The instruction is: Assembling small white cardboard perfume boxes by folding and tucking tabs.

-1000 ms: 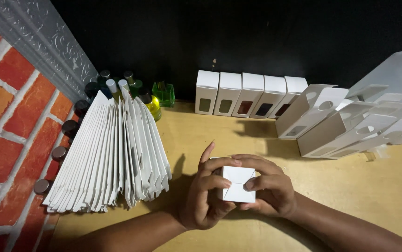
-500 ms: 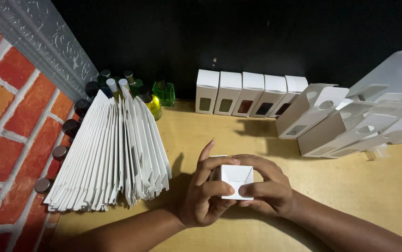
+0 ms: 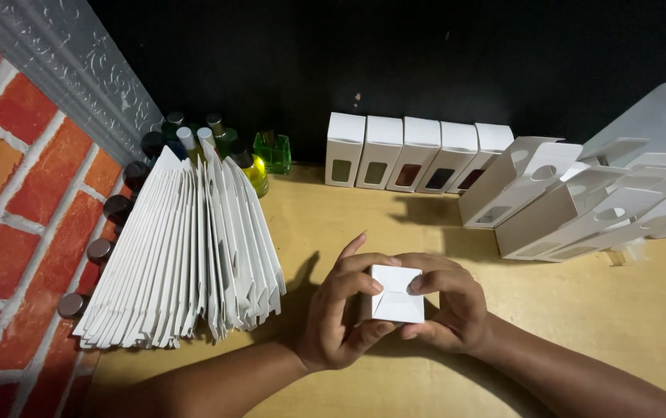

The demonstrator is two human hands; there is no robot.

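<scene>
From the head camera, you look down at a light wooden tabletop (image 3: 580,340) set against a black back wall. Your left hand (image 3: 340,317) and right hand (image 3: 449,310) meet near the middle of the table, both clasped around a small white cardboard box (image 3: 396,294) held just above the surface, one end with folded flaps facing up toward you. Your left fingers curl over the box's left side, with the index finger raised and pointing away; your right fingers wrap its right side, thumb pressing on the flaps. To the left stands a fanned stack of flat white unfolded cartons (image 3: 186,255), leaning close beside your left hand. Behind that stack, at the far left, small glass bottles with dark caps (image 3: 193,139) cluster, some holding yellow or green liquid. Along the far edge, a row of five upright white boxes with small windows (image 3: 418,155) stands against the wall. At the far right, more assembled white boxes (image 3: 580,201) lie tipped over in a pile. A red brick wall (image 3: 8,217) runs down the left side.
</scene>
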